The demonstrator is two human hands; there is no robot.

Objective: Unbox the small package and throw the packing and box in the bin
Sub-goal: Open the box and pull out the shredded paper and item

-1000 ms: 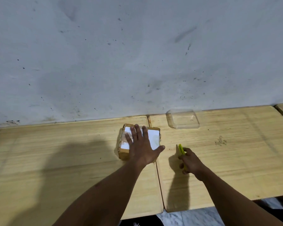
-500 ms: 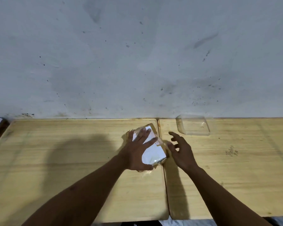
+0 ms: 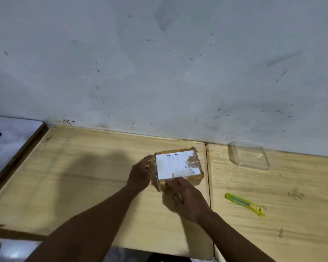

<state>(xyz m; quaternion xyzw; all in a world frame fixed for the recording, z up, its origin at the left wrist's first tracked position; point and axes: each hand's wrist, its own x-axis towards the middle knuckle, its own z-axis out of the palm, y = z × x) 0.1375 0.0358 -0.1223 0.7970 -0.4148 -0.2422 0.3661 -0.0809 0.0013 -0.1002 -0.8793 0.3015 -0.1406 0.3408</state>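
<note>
left hand (image 3: pixel 140 173): i see it gripping the package's left edge
right hand (image 3: pixel 186 197): fingers curled on the near edge
package (image 3: pixel 178 165): taped, on the left table (image 3: pixel 74 176) by the seam
cutter (image 3: pixel 244 204): lying free on the right table

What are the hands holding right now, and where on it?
Both are on the taped cardboard package: the left hand grips its left edge, the right hand its near edge. The yellow utility knife lies free on the table.
</note>
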